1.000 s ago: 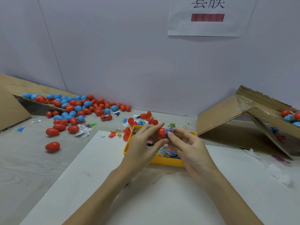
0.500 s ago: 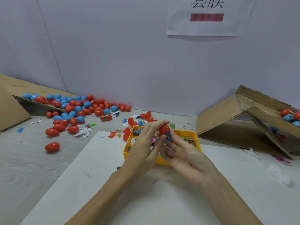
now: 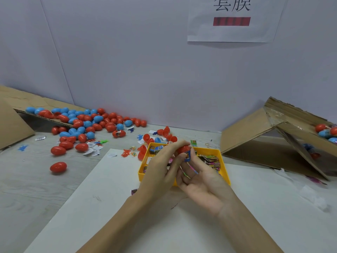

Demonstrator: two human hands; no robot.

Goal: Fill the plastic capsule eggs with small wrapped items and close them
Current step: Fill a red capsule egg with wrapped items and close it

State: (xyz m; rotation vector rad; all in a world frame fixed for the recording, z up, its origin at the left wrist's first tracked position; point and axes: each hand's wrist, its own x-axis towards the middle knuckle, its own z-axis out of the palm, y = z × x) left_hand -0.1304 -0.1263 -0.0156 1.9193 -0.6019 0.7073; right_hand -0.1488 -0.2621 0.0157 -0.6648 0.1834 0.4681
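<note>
white sheet (image 3: 127, 207) on table carries yellow tray (image 3: 225, 172) of wrapped items (image 3: 209, 159). above the tray, left hand (image 3: 162, 167) pinches red egg half (image 3: 183, 149); right hand (image 3: 202, 181), palm up, fingers curled, holds blue packet (image 3: 187, 157) against it.

Your hands (image 3: 184, 167) hide most of the red egg (image 3: 183, 149) and its blue packet (image 3: 187, 156), and the far-right carton (image 3: 284, 128) is cut off.
</note>
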